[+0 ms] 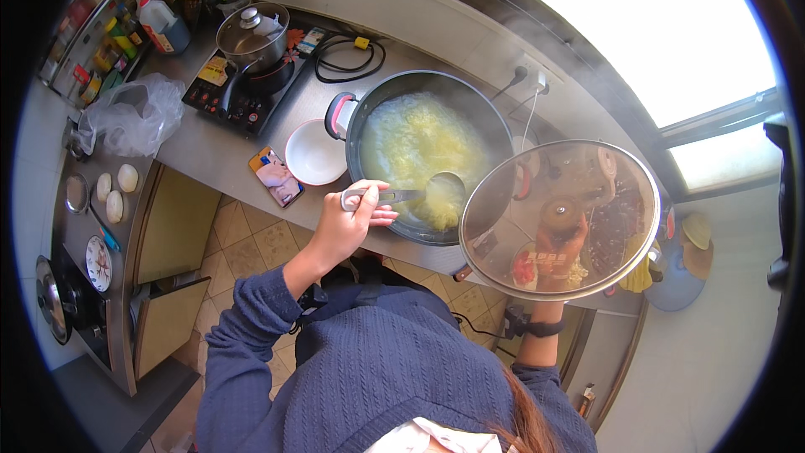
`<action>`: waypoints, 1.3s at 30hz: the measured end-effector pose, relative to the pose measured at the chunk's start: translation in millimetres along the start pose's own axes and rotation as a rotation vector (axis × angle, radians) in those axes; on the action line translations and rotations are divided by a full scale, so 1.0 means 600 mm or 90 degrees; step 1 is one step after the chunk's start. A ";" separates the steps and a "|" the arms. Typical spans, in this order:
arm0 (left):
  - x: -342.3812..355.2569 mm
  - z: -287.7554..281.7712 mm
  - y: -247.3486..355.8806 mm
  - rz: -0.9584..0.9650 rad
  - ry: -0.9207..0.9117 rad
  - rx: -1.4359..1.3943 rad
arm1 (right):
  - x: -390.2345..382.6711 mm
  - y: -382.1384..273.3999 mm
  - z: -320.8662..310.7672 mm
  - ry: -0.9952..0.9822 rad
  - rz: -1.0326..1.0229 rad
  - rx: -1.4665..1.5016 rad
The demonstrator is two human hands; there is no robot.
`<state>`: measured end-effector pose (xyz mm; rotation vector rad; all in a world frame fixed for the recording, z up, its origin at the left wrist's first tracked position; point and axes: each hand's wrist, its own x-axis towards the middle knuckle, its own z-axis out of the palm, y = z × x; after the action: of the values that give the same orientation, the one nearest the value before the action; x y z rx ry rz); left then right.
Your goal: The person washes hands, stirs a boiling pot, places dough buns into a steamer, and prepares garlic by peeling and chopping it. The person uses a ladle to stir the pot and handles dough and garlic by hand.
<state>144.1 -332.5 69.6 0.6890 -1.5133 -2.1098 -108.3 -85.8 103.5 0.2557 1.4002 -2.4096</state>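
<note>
Your left hand (362, 211) grips the stiff-looking ladle (417, 195), dipped in the pot (485, 115), best held by its handle (390, 197). Your right hand (570, 239) grasps the glass lid (560, 211) from beneath; expect it slippery, fragile.

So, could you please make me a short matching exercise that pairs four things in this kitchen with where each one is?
Things
1. Ladle
2. Large glass lid
3. White bowl
4. Saucepan

Places
A. Between the phone and the big pot
B. On the black induction cooker
C. In the left hand, its scoop inside the big pot
D. In the right hand

Pairs: 1-C, 2-D, 3-A, 4-B
</note>
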 end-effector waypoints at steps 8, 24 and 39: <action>-0.031 -0.005 0.045 0.172 0.023 0.077 | -0.006 0.000 0.003 0.025 0.000 -0.036; 0.028 -0.069 -0.008 0.560 -0.008 0.630 | -0.012 0.017 0.016 -0.031 0.020 -0.020; 0.018 -0.054 0.002 0.184 0.094 0.325 | 0.005 0.019 -0.014 -0.058 0.059 -0.022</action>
<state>156.1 -363.1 60.1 0.7233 -1.9509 -1.4385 -107.1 -84.2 89.3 0.1953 1.3576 -2.2907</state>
